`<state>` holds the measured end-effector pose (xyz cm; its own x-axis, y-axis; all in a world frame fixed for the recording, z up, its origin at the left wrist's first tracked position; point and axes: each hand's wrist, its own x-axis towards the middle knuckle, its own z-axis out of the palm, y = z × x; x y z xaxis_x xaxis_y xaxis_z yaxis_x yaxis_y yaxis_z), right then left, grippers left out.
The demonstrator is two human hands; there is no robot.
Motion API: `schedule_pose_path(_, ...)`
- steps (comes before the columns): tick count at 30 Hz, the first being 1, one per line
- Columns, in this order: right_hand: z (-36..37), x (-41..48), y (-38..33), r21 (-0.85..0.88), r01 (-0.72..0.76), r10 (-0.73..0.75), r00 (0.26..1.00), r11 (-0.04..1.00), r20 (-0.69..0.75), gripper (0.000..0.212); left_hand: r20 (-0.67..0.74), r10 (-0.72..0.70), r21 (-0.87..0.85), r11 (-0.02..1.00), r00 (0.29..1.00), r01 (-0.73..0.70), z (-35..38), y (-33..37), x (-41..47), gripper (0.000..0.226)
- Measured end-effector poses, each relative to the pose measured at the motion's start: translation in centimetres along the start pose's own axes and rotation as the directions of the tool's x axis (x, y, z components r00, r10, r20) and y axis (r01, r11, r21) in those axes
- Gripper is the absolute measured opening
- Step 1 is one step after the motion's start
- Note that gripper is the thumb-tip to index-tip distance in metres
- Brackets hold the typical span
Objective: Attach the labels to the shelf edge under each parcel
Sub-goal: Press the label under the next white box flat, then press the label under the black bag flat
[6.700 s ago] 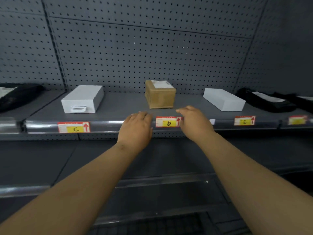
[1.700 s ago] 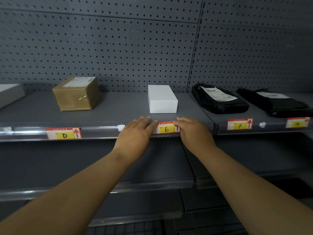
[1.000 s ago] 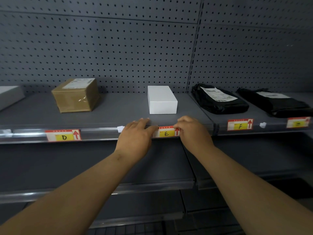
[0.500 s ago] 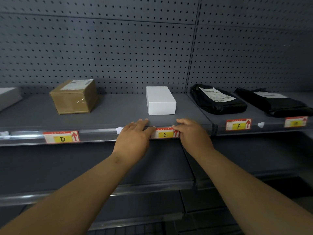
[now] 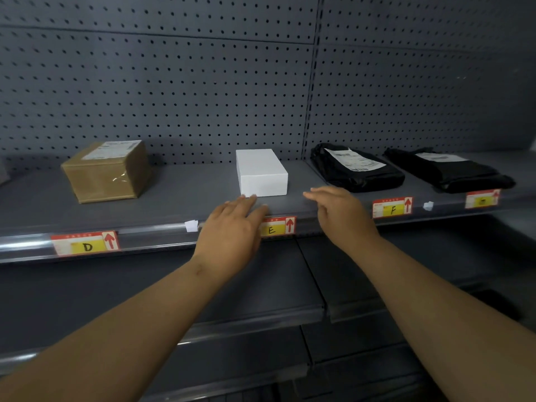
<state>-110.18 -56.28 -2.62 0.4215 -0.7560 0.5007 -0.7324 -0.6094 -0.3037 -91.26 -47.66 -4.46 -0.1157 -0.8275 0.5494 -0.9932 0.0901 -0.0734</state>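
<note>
left hand [image 5: 232, 230]: flat, palm down, fingers straight and close together, holding nothing; it covers the left end of the E label, fingertips reaching over the shelf toward the white box
right hand [image 5: 343, 216]: palm down, fingers loosely spread and pointing left, holding nothing; it is over the shelf edge just right of the E label; cannot tell if it touches the shelf
E label [image 5: 280, 226]: in the shelf edge strip below the white box, letter and red arrow showing between the hands
shelf edge [image 5: 150, 235]: glossy strip running left to right
D label [image 5: 85, 243]: in the strip at left, below the brown box [image 5: 107, 172]
F label [image 5: 393, 207]: in the strip at right, below the black bag [image 5: 356, 172]
last label [image 5: 481, 198]: far right, under the second bag [image 5: 446, 171]; letter too blurred to read
white box [image 5: 261, 172]: on the shelf, between brown box and black bag
scrap [image 5: 191, 225]: white paper bit on the strip, just left of the left hand
pegboard [image 5: 174, 97]: grey, behind the parcels
</note>
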Motion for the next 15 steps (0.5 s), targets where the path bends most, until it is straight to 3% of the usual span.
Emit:
schedule_pose_path(10, -5.1, 0.8, 7.5, -0.134, -0.107, 0.100, 0.993, 0.985, -0.057, 0.039, 0.000, 0.106, -0.070, 0.992, 0.994, -0.105, 0.9, 7.6, 6.2, 0.049)
schedule_pose_path(15, -6.7, 0.6, 11.6, -0.179, -0.192, 0.204, 0.977, 0.965, 0.056, 0.046, 0.037, 0.116, -0.077, 0.991, 0.993, -0.113, 3.0, 12.2, 9.3, 0.051)
